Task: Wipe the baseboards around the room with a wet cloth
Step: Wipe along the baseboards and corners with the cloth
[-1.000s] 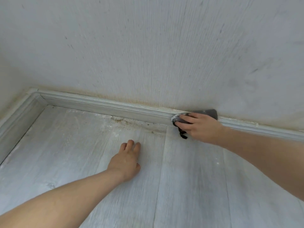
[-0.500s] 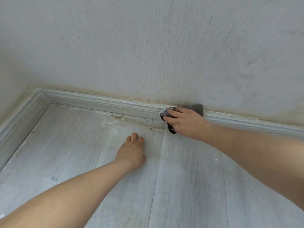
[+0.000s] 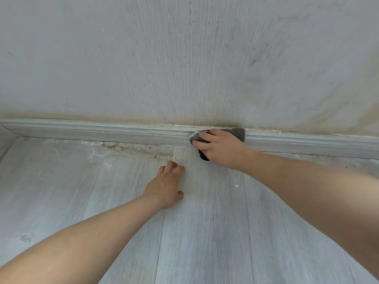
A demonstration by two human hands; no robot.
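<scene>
I have my right hand (image 3: 220,149) curled round the cloth (image 3: 235,133), pressing it on the baseboard (image 3: 123,131) along the floor's (image 3: 205,232) far edge, while my left hand (image 3: 165,188) lies flat, fingers relaxed, bracing me, I judge.

Two hands are in view: one left hand (image 3: 164,189) and one right hand (image 3: 220,149). Two bare forearms reach in from the lower edge, one per hand. There is one cloth (image 3: 238,133), dark grey. One long baseboard (image 3: 102,131) runs across the view, and a short piece of a second baseboard (image 3: 5,140) meets it at the far left corner, making two. One wall (image 3: 184,58) fills the upper half. One floor (image 3: 205,232) of pale planks, and one patch of brownish dirt (image 3: 139,149) on it.
</scene>
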